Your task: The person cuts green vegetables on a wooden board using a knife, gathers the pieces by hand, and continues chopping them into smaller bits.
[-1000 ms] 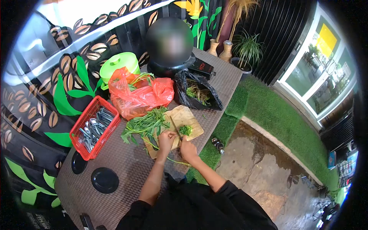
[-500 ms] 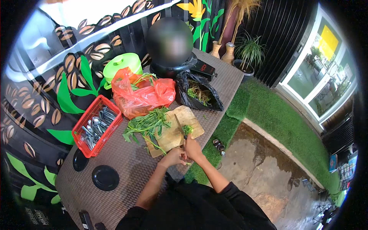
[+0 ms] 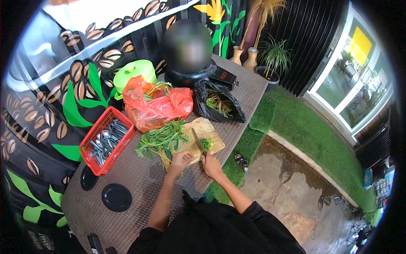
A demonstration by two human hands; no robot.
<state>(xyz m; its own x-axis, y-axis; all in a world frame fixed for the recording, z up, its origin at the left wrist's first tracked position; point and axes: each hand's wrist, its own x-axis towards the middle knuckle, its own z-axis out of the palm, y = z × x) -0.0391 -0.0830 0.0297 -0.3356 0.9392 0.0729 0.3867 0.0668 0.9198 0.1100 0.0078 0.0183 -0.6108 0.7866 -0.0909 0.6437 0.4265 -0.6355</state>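
Observation:
A wooden cutting board (image 3: pixel 177 153) lies on the woven-patterned table. Long leafy green stems (image 3: pixel 163 137) cover its left side, and a small heap of chopped greens (image 3: pixel 206 144) sits near its right edge. My right hand (image 3: pixel 210 164) is closed round the handle of a knife (image 3: pixel 197 139), whose blade rests over the board just left of the heap. My left hand (image 3: pixel 182 161) is over the board's lower left part, with its fingers bent together by the stems; whatever is between them is too small to make out.
Behind the board are a red plastic bag (image 3: pixel 158 106) and a black bag of stems (image 3: pixel 219 103). A red cutlery basket (image 3: pixel 108 139) and black plates (image 3: pixel 116 197) are at the left. A green container (image 3: pixel 134 74) stands farther back.
My left hand has moved up and left, away from my right hand and onto the board beside the stems. My right hand and the knife have shifted only slightly.

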